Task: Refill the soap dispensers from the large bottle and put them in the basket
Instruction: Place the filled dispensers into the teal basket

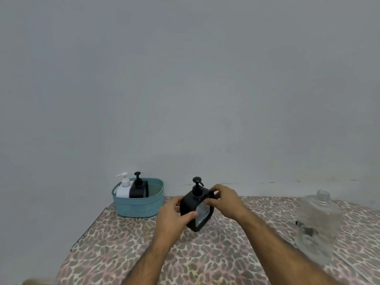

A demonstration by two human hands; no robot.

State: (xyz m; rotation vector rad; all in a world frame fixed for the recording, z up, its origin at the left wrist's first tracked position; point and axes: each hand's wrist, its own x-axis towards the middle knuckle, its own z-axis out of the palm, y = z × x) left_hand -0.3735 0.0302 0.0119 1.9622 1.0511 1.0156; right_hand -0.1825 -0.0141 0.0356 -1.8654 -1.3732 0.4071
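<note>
A black soap dispenser (197,204) with a pump top is tilted just above the patterned table (127,249), held between both hands. My left hand (174,214) grips its left side with the thumb across the front. My right hand (223,199) pinches its upper right corner. A teal basket (139,204) stands at the back left and holds a white dispenser (124,187) and another black dispenser (138,187). The large clear bottle (317,223), uncapped, stands at the right.
A plain grey wall rises directly behind the table. The table's left edge runs diagonally past the basket. Open tabletop lies between the basket and the clear bottle and toward the front.
</note>
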